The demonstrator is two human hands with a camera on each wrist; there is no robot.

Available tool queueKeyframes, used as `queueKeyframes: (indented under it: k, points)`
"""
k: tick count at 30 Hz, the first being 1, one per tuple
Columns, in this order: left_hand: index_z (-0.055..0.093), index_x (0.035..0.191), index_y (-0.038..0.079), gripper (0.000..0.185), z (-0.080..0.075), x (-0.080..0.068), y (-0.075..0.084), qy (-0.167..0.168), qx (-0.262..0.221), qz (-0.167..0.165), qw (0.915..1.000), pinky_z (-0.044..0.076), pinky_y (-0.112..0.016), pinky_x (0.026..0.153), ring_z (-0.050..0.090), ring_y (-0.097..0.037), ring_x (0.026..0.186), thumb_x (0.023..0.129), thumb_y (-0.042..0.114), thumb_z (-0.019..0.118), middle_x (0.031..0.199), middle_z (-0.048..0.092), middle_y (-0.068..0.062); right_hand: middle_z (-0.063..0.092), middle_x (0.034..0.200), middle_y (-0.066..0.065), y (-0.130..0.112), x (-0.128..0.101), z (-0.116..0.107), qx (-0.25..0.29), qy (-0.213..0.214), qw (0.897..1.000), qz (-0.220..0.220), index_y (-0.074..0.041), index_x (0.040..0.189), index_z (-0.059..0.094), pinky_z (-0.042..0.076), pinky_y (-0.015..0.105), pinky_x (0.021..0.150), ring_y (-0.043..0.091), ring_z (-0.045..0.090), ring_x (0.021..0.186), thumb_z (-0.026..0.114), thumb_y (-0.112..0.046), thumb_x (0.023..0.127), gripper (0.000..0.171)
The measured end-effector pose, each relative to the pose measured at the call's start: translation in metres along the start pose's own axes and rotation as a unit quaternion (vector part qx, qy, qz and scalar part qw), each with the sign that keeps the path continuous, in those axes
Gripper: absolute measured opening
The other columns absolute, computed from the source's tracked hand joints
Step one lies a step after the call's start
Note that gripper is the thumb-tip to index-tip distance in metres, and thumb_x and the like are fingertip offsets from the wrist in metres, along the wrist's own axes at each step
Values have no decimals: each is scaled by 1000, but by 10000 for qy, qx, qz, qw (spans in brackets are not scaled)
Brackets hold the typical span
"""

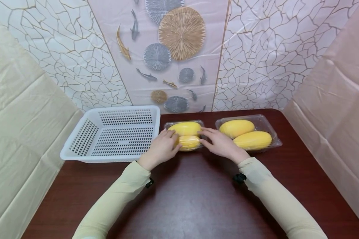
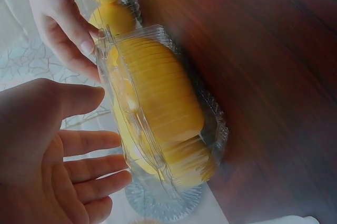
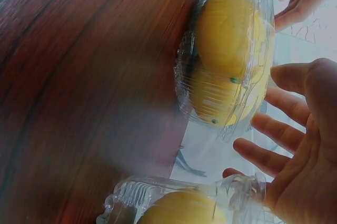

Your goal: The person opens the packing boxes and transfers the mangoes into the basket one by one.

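Both forearms reached in from the bottom of the frame and converged at centre, on the dark bench [image 1: 194, 199]. The left hand [image 1: 163, 147] lay against the left end of a clear clamshell box [image 1: 184, 135] holding two yellow fruits, its fingers [image 2: 89, 163] nearly straight and slightly spread (palm turned toward the plastic). The right hand [image 1: 219, 142] met the box's right end, fingers [image 3: 271, 139] likewise extended and parted, curled round nothing. A second clamshell box [image 1: 247, 132] sat just right of it, a white basket [image 1: 113, 134] at its left.
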State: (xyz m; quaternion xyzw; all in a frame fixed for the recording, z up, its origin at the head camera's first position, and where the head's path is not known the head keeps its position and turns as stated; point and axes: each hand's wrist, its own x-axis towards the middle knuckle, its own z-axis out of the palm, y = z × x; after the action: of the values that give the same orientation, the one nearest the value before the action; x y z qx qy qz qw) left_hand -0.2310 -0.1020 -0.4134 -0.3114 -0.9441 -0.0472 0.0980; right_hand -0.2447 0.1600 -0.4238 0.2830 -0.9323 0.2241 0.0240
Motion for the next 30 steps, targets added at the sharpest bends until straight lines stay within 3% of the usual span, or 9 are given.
queueKeyframes:
  k: [30]
  points:
    - [60, 132, -3, 45, 8, -5, 13, 267, -514, 43, 9983, 32, -45, 117, 50, -36, 133, 100, 29, 63, 136, 58, -24, 45, 154, 16, 8, -16, -2, 140, 64, 9999, 9, -7, 143, 57, 41, 54, 108, 35, 46, 137, 59, -29, 103, 45]
